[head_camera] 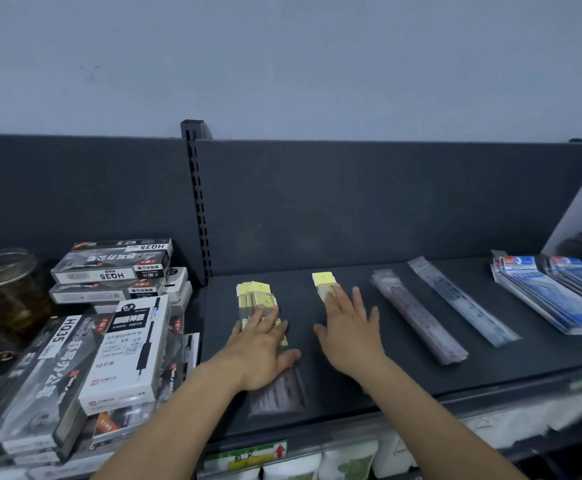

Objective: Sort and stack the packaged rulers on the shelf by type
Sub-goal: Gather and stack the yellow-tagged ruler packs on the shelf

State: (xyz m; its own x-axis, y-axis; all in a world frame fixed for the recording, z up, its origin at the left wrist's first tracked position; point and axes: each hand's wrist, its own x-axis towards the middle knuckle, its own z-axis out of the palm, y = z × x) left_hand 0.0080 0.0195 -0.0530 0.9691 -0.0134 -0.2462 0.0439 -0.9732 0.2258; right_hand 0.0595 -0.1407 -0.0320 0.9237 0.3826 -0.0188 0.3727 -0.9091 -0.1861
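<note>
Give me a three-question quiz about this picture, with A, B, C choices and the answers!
1. Where is the clear glass jar? A far right B far left C middle
2. What colour tops the clear plastic ruler pack under the right hand? A yellow B red C green
3. How do the fingers of the left hand lie? A fist B pinching a pen C straight, on stacked ruler packs
Answers: B, it stands left of the white pen boxes; A, its card end is yellow; C, no finger curls.

Showing yellow headers on the middle ruler packs (259,299), blue-and-white print on the right-hand stack (552,301), dark grey across the shelf (490,362).
</note>
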